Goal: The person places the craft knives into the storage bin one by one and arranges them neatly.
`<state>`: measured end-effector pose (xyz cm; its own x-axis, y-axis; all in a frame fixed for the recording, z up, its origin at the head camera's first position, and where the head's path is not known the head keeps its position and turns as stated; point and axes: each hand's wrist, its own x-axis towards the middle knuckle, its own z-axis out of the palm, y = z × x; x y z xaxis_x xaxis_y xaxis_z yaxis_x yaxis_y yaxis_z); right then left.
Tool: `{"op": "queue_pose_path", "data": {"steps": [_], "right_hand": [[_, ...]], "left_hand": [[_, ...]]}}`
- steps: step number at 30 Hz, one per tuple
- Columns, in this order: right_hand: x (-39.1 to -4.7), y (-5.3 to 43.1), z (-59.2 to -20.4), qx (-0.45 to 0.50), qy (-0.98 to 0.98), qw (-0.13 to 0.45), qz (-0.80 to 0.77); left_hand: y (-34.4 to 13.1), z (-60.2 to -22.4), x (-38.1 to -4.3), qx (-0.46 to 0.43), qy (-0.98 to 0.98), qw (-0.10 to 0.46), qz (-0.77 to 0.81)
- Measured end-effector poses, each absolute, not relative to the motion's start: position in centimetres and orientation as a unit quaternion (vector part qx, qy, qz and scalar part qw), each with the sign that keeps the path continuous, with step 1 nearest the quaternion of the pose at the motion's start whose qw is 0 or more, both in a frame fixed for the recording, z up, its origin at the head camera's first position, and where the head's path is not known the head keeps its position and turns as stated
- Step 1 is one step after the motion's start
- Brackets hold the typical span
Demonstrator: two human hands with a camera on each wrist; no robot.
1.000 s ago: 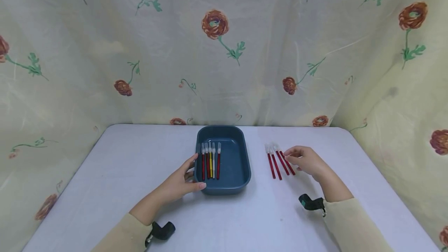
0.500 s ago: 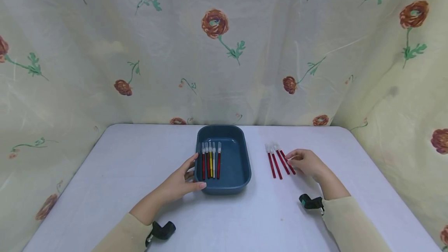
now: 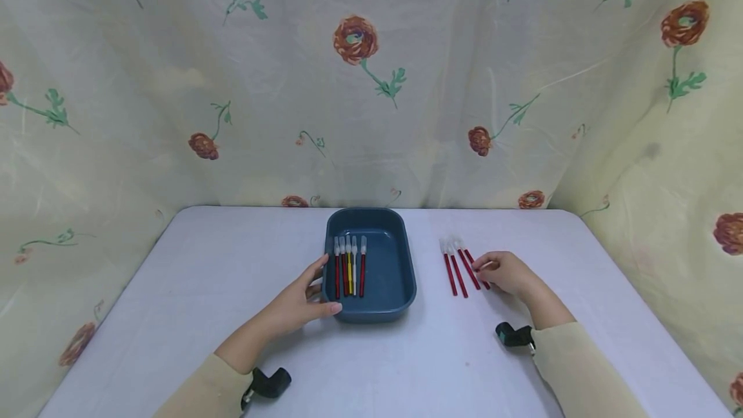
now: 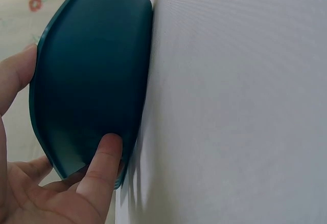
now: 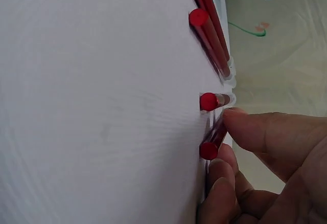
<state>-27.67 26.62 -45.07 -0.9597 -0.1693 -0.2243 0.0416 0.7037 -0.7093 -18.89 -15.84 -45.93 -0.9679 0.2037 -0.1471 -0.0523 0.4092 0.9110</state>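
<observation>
My left hand (image 3: 295, 308) holds a dark blue tray (image 3: 387, 276) at its near left corner. In the left wrist view its fingers and thumb spread around the tray wall (image 4: 92, 70). Inside the tray, on the left, several slim pens (image 3: 350, 276) with clear caps lie side by side, red, yellow and whitish. To the right of the tray, my right hand (image 3: 504, 273) pinches the rightmost red pen (image 5: 209, 150) between thumb and fingers. Its flat end faces the right wrist camera; my fingers hide part of its shaft. Other red pens (image 3: 458, 276) fan out just left of that hand.
A white cloth covers the table (image 3: 232, 244). Behind it hangs a flowered curtain (image 3: 406, 115), which also runs along both sides. Each wrist carries a small black camera (image 3: 271, 382) on the sleeve cuff.
My right hand has slid slightly down along the rightmost red pen, toward the table's near side. The left hand, tray and pens look unmoved.
</observation>
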Motion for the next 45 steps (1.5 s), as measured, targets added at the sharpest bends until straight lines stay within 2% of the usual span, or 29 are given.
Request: {"op": "queue_pose_path", "data": {"steps": [17,29,45], "right_hand": [[-27.9,27.1,-44.9,-0.085,0.939,0.115,-0.312],[-27.3,27.8,-45.1,-0.039,0.898,0.146,-0.414],[-26.5,27.3,-43.2,-0.040,0.876,0.152,-0.455]], "left_hand": [[-15.9,-46.1,-19.0,0.045,0.833,0.117,0.539],[-16.0,-46.2,-19.0,0.048,0.835,0.115,0.536],[-16.0,-46.0,-19.0,0.048,0.832,0.119,0.540]]}}
